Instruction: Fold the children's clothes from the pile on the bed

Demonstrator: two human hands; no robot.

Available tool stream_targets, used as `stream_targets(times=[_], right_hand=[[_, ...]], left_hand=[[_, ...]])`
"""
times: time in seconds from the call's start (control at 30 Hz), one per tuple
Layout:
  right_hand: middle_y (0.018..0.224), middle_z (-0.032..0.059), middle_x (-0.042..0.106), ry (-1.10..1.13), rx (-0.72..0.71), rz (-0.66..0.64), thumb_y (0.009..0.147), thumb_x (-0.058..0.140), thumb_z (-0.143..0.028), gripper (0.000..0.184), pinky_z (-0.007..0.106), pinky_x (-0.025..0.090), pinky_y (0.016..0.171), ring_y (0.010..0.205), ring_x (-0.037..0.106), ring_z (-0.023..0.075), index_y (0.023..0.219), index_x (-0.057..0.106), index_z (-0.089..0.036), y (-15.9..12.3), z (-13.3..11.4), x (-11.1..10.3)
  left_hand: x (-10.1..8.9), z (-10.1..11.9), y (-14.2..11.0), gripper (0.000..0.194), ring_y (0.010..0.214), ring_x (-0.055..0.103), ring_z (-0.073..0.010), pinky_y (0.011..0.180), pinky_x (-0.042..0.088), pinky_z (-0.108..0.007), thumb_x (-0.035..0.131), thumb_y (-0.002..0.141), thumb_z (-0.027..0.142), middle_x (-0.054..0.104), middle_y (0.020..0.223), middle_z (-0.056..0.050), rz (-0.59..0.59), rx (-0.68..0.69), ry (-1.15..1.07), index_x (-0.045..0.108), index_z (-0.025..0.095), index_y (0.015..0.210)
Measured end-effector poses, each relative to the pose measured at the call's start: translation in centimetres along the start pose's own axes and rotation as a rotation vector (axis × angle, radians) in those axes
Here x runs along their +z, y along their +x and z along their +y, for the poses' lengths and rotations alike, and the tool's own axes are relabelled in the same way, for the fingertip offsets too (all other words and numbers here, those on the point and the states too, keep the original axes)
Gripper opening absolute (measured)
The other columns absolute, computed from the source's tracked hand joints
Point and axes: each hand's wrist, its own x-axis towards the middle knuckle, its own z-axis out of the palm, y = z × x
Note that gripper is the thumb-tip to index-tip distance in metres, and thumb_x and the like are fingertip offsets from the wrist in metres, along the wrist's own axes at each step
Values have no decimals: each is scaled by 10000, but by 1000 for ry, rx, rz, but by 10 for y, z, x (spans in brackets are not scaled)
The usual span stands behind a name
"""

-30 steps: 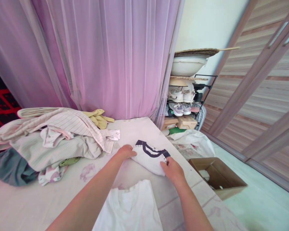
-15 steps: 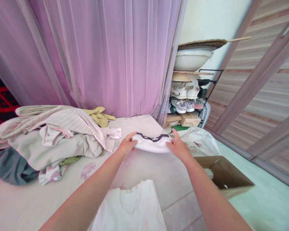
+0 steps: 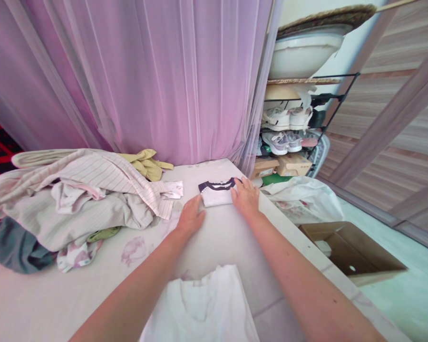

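Observation:
A small folded white garment with dark trim [image 3: 217,194] lies flat near the far edge of the bed [image 3: 214,242]. My right hand [image 3: 246,197] rests on its right end, fingers stretched out over the trim and cloth. At the garment's lower left corner is my left hand [image 3: 190,214], open, with the thumb apart from the fingers. Closer to me, between my forearms, a white shirt [image 3: 203,308] is spread with its neckline facing away from me.
A heap of clothes [image 3: 78,199] lies on the left of the bed. Behind it hangs a purple curtain [image 3: 146,80]. Beyond the right edge are an open cardboard box [image 3: 356,247], a white plastic bag [image 3: 310,194] and a shoe rack [image 3: 337,107].
The dark-trimmed garment, held up between both hands earlier, now lies on the bed. Both hands have let go of it and opened. My view has shifted slightly left and down.

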Motion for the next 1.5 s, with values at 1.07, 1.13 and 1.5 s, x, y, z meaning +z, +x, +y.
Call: stream_targets(times=[1.07,1.13,1.5], right_hand=[[1525,70,228,-59,-84,-396,914,178,-536,605,630,98,1050,1381,150,296,1438,296,-257,23,-36,19],[1521,96,228,-61,-29,-295,927,171,-495,591,599,93,1065,1383,151,278,1439,297,-227,26,-30,21],[1391,125,462,308,100,-149,915,302,-283,466,368,254,1106,1310,375,195,1302,498,-113,-51,-16,-6]], left_hand=[[-51,-36,-93,301,1093,563,-182,1026,394,-336,502,762,212,643,1138,-51,137,-198,-317,625,207,1036],[-51,-35,-93,301,1101,560,-184,1031,390,-338,506,760,203,642,1148,-45,131,-204,-304,627,212,1035],[-53,-33,-88,295,1055,584,-184,1006,406,-339,494,720,119,663,1093,-34,92,-163,-183,657,221,944]])
